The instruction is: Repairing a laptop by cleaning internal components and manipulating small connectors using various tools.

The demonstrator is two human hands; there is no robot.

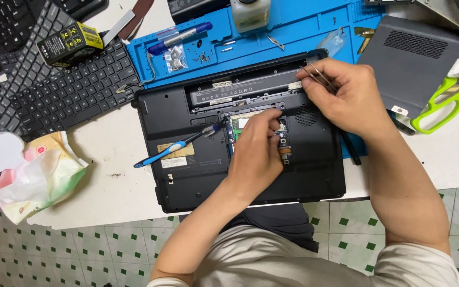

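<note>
Tweezers, thin metal, pinched in right hand; left hand fingers together inside matte black laptop bay.

Lighting: bright, even, overhead; your hands cast soft, short shadows. Focus: sharp at centre. Edges: slight wide-angle bowing. Glare: minimal.

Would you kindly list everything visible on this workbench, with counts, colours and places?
Black overturned laptop: one, table centre, compartment open.
Blue-and-white toothbrush: one, lying on the laptop.
Blue silicone repair mat: one, behind the laptop.
Loose black keyboards: at least two, left rear.
Yellow-and-black small box: one, on a keyboard.
Blue marker pen: one, on the mat.
Green-handled scissors: one, right edge.
Grey vented cover: one, right rear.
Crumpled wrappers: several, left edge.
Left hand: fingers in the open compartment.
Right hand: holding metal tweezers.
</note>
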